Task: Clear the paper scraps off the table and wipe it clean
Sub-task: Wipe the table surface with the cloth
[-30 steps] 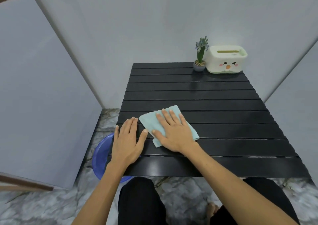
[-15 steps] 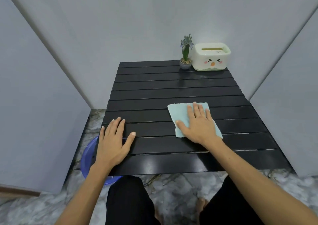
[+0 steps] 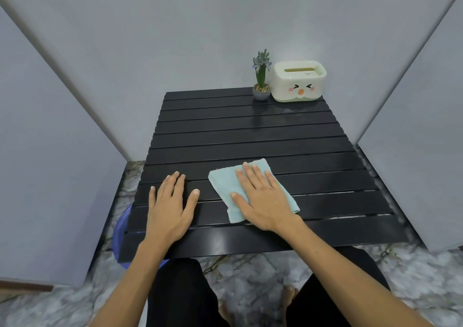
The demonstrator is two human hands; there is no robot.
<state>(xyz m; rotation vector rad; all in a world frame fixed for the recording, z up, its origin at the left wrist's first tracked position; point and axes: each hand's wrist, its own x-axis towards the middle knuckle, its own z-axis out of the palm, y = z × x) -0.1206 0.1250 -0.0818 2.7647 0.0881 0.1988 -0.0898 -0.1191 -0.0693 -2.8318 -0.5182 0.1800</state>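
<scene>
Head view shows, at the lower left of the frame, a blue basin [image 3: 119,229] on the marble floor, half hidden under the near left corner of the black slatted table [image 3: 250,136]. Just right of it the left hand [image 3: 168,210] lies flat on the near slats, fingers straight and relaxed, holding nothing. At the centre of the frame the right hand [image 3: 261,199] presses flat on a light blue cloth [image 3: 224,182], fingers straight on top, not curled round it. The cloth lies on the near middle slats. No paper scraps are visible on the table, so I judge the wiping step is in hand. At the upper right stand a small potted plant [image 3: 261,81] and, just beside it, a white tissue box [image 3: 299,80]. A risk: a far sweep could knock the plant over, and the cloth may catch in a slat gap and bunch.
</scene>
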